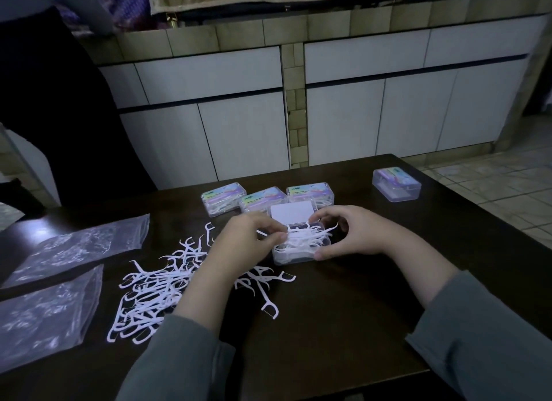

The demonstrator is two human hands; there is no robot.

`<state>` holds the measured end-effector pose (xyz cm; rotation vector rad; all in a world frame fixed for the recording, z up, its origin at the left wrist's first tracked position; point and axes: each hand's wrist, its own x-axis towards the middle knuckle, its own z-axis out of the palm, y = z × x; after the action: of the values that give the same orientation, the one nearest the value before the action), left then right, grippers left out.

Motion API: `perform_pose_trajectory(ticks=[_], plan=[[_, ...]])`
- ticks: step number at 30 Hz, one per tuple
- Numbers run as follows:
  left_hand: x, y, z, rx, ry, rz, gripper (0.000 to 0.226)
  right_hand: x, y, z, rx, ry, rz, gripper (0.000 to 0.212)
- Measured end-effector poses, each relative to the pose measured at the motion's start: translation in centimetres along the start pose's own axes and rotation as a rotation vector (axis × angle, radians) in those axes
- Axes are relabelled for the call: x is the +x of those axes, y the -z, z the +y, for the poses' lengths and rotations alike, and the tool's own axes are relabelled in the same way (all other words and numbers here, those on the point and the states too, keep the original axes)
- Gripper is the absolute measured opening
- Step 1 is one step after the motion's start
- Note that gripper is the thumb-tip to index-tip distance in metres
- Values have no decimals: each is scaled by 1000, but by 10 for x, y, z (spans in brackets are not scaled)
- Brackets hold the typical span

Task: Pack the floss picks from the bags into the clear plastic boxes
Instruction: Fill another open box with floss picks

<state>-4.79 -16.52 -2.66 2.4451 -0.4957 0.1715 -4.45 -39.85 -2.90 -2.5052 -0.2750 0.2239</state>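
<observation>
1. Dark worktop [343,311]; grey sleeves enter from the near edge.
2. Near left: two clear plastic bags, one nearest [44,320], one behind it [80,245], both lying flat on the worktop.
3. Loose floss picks [155,290], white, in a tangled heap between the bags and the left forearm; a few strays lie to the right of the wrist.
4. Left hand [242,245]: fingers curled, thumb and fingertips pinching picks at the left end of the open clear box [298,256].
5. Right hand [355,236]: fingers arched over the right end of the same box, thumb against its near right corner, steadying it.
6. Open box sits at centre of the worktop, heaped with picks above its rim; its lid [291,214] stands open behind.
7. Behind: three closed boxes [260,200] with coloured labels, in a row, touching or nearly so.
8. Far right: one more closed box [395,184], well apart.
9. Beyond the worktop: white cabinets [373,117].
</observation>
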Motion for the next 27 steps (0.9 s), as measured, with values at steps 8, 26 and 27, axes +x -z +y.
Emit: perform_pose_trajectory(ticks=[8, 26, 27], plan=[[-3, 8, -3, 6, 24, 17, 4, 0, -2, 3, 23, -2, 13, 81], [-3, -3, 16, 115, -51, 220, 6, 2, -3, 5, 19, 31, 32, 70], [-3, -6, 24, 144, -112, 229, 10, 2, -3, 6, 36, 38, 29, 71]])
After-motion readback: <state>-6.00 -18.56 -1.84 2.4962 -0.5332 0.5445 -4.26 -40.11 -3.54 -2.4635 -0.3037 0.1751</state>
